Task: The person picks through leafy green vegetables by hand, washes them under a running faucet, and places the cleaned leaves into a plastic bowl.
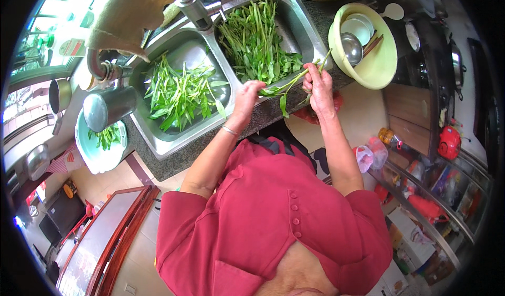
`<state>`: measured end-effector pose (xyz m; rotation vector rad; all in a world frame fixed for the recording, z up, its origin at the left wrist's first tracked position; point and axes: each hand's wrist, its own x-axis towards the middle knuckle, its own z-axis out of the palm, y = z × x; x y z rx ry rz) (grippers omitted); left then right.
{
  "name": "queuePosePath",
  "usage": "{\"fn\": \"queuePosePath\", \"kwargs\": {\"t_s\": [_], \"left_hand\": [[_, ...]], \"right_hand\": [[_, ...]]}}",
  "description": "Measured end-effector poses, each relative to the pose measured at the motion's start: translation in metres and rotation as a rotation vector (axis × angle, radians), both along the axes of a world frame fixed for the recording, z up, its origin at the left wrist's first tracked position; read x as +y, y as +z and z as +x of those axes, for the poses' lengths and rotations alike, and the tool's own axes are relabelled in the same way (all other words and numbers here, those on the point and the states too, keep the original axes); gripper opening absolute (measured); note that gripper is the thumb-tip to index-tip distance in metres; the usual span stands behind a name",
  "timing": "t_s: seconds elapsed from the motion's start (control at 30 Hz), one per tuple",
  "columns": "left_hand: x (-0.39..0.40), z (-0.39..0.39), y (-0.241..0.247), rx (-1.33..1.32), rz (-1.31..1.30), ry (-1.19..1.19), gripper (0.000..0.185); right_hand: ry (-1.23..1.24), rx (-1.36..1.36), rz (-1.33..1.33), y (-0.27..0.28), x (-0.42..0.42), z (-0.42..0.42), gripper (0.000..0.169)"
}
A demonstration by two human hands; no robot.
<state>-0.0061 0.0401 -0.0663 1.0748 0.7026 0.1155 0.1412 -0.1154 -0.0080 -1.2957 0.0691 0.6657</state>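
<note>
My right hand (318, 84) pinches a leafy green stem (294, 82) near its thicker end, above the front rim of the right sink basin. Close to the stem's leafy end, my left hand (251, 95) has its fingertips together on leaves; a bracelet circles that wrist. Behind both hands, a large heap of leafy green stalks (256, 39) fills much of the right basin. Shorter leafy green sprigs (183, 95) lie in the left basin of the steel double sink (232, 73).
A pale yellow plastic basin (378, 71) holding bowls and chopsticks stands right of the sink. The faucet (195, 10) rises behind the divider. A pale green basin (100, 160) with greens is at the left. A metal cylinder (110, 106) overhangs the left basin's edge.
</note>
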Motion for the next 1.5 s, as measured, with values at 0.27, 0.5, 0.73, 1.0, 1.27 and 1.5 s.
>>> {"fn": "queuePosePath", "kwargs": {"t_s": [0.27,0.5,0.73,1.0,1.27,1.5], "left_hand": [[-0.029,0.022,0.026,-0.182,0.752,0.092,0.018],[-0.035,0.023,0.024,-0.124,0.581,-0.063,0.016],[-0.026,0.029,0.023,-0.119,0.507,-0.180,0.018],[-0.012,0.033,0.012,-0.112,-0.012,-0.376,0.025],[-0.004,0.032,0.007,-0.111,-0.207,-0.425,0.027],[-0.002,0.029,0.016,-0.105,-0.255,-0.451,0.022]], "right_hand": [[-0.112,-0.069,-0.089,0.013,-0.023,0.015,0.018],[-0.124,-0.016,-0.102,0.001,-0.023,0.009,0.019],[-0.090,-0.011,-0.086,0.000,-0.016,0.009,0.020],[-0.021,-0.033,-0.100,0.000,-0.007,0.002,0.019],[0.011,0.007,-0.097,0.000,0.001,-0.009,0.021],[0.055,-0.015,-0.108,-0.001,0.008,-0.020,0.022]]}}
